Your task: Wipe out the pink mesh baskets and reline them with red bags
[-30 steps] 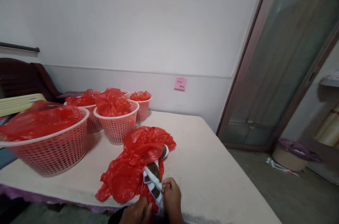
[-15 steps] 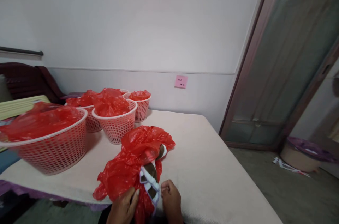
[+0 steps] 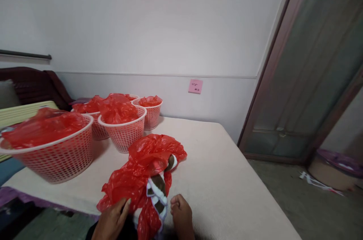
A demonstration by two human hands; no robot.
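A crumpled red plastic bag (image 3: 124, 183) lies near the front of the table, with brown and white fabric pieces (image 3: 157, 191) edged in pale purple showing in its folds. My left hand (image 3: 112, 217) is at the bag's near left side, thumb and fingers closed on the thin red film. To the right of the fabric, my right hand (image 3: 181, 211) is curled, with thumb against bent fingers. What those fingers hold, if anything, is hidden.
Pink mesh baskets, a large one (image 3: 61, 160) and several smaller ones such as this basket (image 3: 124, 134), stand at the left with red bags inside. They rest on a white-covered table (image 3: 215, 179). A pink note (image 3: 195, 86) is on the wall. A lined bin (image 3: 336, 172) stands right.
My left hand has moved left, away from the fabric, and a white patch now shows beside it. My right hand has hardly moved. The view has turned slightly left.
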